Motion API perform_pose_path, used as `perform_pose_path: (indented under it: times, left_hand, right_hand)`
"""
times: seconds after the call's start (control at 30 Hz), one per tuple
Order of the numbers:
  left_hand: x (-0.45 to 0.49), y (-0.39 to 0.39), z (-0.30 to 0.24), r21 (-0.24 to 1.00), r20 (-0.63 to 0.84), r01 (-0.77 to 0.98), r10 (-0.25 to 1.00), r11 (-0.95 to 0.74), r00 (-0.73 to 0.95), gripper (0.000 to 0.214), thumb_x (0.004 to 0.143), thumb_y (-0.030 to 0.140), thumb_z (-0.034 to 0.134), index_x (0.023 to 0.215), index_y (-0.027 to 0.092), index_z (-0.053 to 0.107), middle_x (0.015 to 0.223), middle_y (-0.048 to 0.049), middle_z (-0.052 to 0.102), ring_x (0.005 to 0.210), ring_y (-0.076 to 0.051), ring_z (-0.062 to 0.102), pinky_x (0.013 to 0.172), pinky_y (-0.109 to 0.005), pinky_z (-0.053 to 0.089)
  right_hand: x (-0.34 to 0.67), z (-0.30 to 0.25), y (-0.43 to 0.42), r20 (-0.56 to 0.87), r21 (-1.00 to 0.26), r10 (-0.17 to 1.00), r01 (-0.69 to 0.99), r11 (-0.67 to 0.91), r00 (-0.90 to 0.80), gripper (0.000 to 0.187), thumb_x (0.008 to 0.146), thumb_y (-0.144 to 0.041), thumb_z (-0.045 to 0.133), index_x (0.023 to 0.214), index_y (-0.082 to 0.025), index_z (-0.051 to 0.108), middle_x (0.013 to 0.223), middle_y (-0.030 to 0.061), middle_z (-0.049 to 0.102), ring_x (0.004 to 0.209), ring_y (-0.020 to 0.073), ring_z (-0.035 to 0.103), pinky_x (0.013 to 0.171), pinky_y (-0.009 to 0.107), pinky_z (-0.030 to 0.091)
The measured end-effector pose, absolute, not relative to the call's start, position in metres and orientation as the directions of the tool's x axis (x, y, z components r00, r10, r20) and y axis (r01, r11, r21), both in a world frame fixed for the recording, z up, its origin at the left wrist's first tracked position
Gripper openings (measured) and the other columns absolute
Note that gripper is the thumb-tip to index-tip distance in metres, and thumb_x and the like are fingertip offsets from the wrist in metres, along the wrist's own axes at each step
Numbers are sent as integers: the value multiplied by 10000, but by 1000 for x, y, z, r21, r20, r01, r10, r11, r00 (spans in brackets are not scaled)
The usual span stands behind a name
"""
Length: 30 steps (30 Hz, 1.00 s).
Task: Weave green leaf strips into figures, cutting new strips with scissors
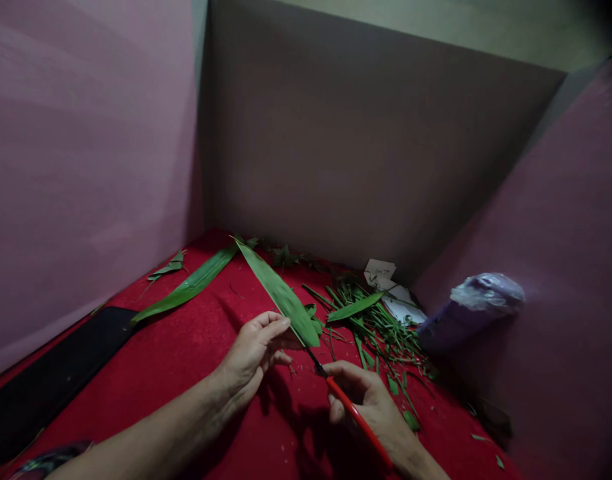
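My left hand [259, 353] pinches the edge of a long green leaf [279, 287] between thumb and fingers. The leaf points up and away, its narrow tip toward the back of the table. My right hand [363, 400] is closed around red-handled scissors [356, 417], whose dark blades meet the wide lower end of the leaf. How far the blades are apart cannot be made out. To the left, another long leaf [191, 283] lies on the red cloth [186, 360]. A shorter cut leaf [356, 308] rests over a heap of green stems [386, 333] on the right.
A black flat board or mat [61, 373] lies at the left edge. At the right stands a tilted purple container [451, 323] with clear plastic on top. White papers [399, 300] sit behind the stems. A small leaf sprig [169, 267] lies near the left wall; panels enclose three sides.
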<state>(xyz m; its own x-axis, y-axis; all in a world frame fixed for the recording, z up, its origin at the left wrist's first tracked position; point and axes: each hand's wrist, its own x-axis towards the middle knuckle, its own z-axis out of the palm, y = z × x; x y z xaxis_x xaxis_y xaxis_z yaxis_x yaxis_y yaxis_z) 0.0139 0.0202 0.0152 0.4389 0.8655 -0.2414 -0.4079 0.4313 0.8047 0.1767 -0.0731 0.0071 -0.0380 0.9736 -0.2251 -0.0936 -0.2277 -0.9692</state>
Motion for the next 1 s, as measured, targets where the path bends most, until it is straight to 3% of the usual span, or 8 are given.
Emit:
perform_pose_path:
  times: [0.23,0.5,0.83,1.0]
  left_hand:
    - [13,19,16,815,-247,-384,860,434,446,111,812,139,546,720,154,485,706,-66,691,596,-142,660,414,-150,441]
    - [14,20,16,812,-251,-384,858,439,449,109,795,156,570,723,156,489,726,-76,699,607,-149,664,419,-153,438]
    - [14,20,15,812,-239,-390,857,434,456,116,792,163,575,729,164,478,730,-60,694,626,-153,670,426,-158,439]
    - [13,19,17,814,-252,-383,860,436,445,124,781,155,579,713,163,475,696,-54,688,604,-154,666,417,-162,442]
  right_hand:
    - [178,6,-72,-230,-966,972,-111,-235,-58,448,504,-284,800,865,-143,575,483,-49,588,441,87,497,462,191,373]
    - [178,6,-72,-221,-972,974,-67,-223,-41,550,472,-467,811,867,-151,595,484,-32,594,459,105,520,502,220,413]
    - [179,4,-72,-191,-981,981,-28,-192,-17,517,507,-462,800,864,-144,603,513,-6,629,472,118,555,518,229,436]
    - [180,1,-74,-151,-988,987,-21,-153,-46,421,602,-402,774,881,-134,608,541,6,660,483,103,564,531,214,441]
